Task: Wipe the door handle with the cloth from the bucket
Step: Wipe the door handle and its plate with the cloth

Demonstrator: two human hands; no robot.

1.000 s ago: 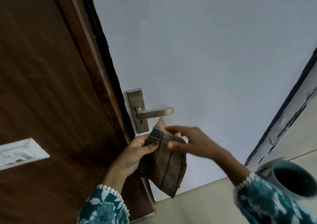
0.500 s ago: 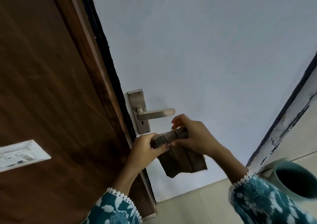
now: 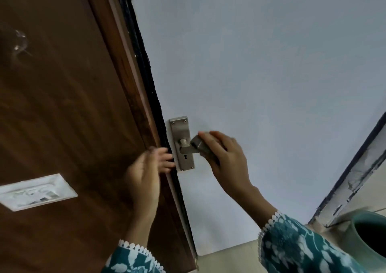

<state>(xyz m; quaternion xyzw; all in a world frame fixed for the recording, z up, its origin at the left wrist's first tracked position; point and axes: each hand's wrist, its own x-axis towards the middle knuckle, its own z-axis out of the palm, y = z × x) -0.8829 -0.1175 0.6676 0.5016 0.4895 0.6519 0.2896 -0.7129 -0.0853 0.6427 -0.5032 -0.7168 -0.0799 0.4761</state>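
Here the folded cloth (image 3: 201, 147) is gripped in the right hand (image 3: 224, 157) and pressed onto the door handle (image 3: 187, 148). The left hand (image 3: 147, 174), blurred, is held open and empty beside the door edge.

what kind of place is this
Probably a doorway inside a home: a pale door with a metal lever handle and keyhole, a dark wood panel carrying a white switch plate, and a teal bucket on the floor.

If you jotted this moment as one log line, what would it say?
step: wiping | right hand: presses folded cloth on door handle | left hand: open, empty, beside plate
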